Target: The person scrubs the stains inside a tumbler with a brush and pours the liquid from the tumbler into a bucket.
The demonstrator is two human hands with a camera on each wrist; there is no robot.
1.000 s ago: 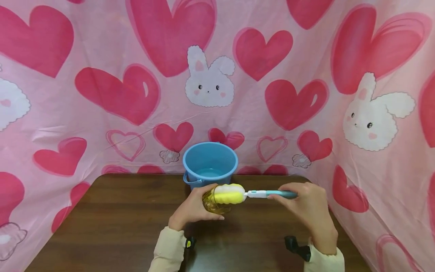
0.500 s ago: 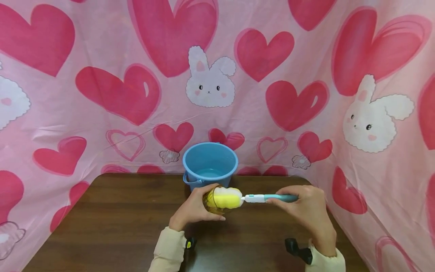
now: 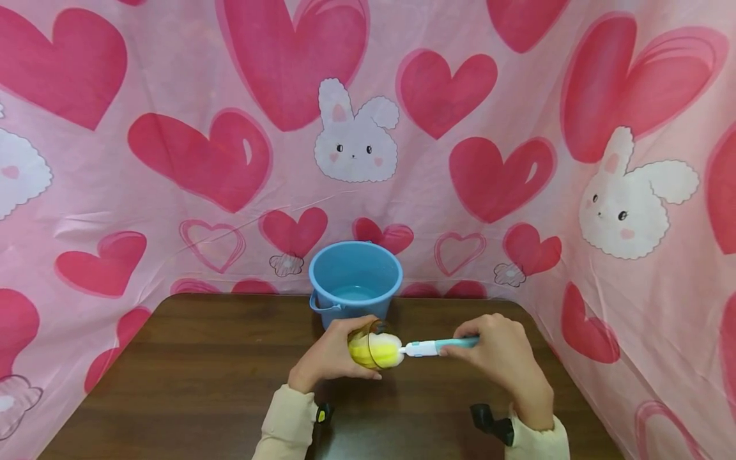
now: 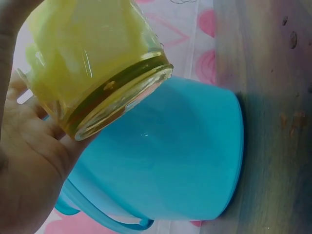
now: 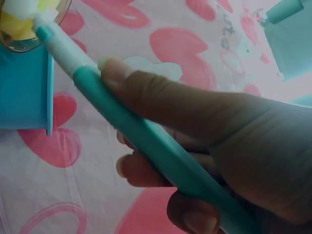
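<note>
My left hand [image 3: 329, 358] grips an amber glass cup [image 4: 97, 63], tilted on its side with its mouth to the right. Inside the cup sits most of the yellow and white sponge head [image 3: 386, 350] of a cup brush. Its white and teal handle [image 5: 141, 131] runs out to the right, and my right hand [image 3: 506, 361] holds it between thumb and curled fingers. In the left wrist view the cup's thick base faces the camera, and yellow sponge shows through the glass. Both hands are above the table, in front of the bucket.
A blue bucket [image 3: 355, 302] with a handle stands at the table's back edge, just behind the cup. The dark wooden table [image 3: 218, 370] spreads to both sides. Pink cloth [image 3: 425, 191] with hearts and rabbits hangs behind and at the sides.
The brush has moved left and its sponge head has gone deeper into the cup. My right hand has shifted left with it. The cup has turned slightly, its mouth tipping more toward the camera.
</note>
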